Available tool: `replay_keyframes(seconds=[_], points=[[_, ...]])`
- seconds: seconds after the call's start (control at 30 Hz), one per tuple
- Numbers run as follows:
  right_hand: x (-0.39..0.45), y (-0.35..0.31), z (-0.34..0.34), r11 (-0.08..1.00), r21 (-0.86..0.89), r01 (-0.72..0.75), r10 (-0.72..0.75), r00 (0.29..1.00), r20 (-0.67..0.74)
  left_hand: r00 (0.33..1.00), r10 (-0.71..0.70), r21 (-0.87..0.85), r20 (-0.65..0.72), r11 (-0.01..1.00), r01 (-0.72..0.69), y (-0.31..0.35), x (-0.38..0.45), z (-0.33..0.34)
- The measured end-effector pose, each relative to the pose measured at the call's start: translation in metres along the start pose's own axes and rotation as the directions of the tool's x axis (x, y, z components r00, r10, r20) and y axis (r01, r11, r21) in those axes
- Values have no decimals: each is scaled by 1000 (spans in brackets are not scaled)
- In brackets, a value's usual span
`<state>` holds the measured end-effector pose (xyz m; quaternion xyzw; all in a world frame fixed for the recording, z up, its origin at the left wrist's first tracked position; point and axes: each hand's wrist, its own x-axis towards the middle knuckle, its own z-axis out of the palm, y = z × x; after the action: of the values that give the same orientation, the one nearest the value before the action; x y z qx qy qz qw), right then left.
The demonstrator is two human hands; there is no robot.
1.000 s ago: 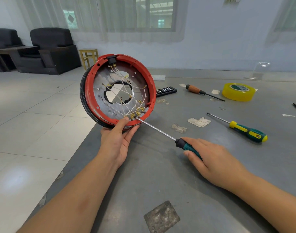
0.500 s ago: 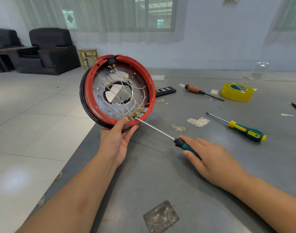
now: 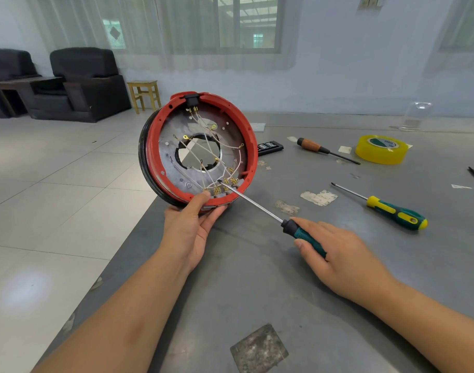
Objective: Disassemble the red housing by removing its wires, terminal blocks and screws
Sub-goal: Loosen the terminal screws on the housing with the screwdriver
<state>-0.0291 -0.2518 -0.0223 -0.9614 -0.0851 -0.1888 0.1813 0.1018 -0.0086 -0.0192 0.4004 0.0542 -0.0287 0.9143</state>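
The grey worktop (image 3: 257, 278) carried a worn square patch (image 3: 258, 349) nearest the camera, at six o'clock. Above it, at four o'clock, the right hand (image 3: 335, 254) curled around the green handle of a screwdriver (image 3: 260, 205), whose shaft ran up toward ten o'clock and whose tip met the brass terminals (image 3: 223, 185) low inside the red housing (image 3: 253, 157). The left hand (image 3: 190, 227) gripped the housing's lower rim from beneath, thumb on the inner edge beside the terminals, holding the ring tilted upright over the worktop's left edge, near the centre of view. Pale wires (image 3: 203, 154) crossed its grey inner plate and central hole, running up to a black connector (image 3: 191, 99) at the ring's twelve o'clock. At three o'clock lay a yellow-and-green screwdriver (image 3: 386, 208), apart from both hands. Farther, toward two o'clock, lay a wooden-handled screwdriver (image 3: 322, 149) and a yellow tape roll (image 3: 381, 153). A black remote (image 3: 269, 148) showed just behind the housing. Beyond, at ten o'clock, stood dark armchairs (image 3: 79, 84) and a small stool (image 3: 145, 94).
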Motion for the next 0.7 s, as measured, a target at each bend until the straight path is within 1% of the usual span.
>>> replay_keyframes(seconds=[0.13,0.4,0.7], points=[[-1,0,-4,1000,25,1,-1,999,-34,1000,-4,-7,12,1000,4,1,0,-1],[-1,1,-5,999,48,-9,12,997,-70,1000,-12,-59,-21,998,11,2,2,-1],[-1,5,-1,999,37,-1,2,999,-34,999,-34,-74,-13,997,33,2,4,-3]])
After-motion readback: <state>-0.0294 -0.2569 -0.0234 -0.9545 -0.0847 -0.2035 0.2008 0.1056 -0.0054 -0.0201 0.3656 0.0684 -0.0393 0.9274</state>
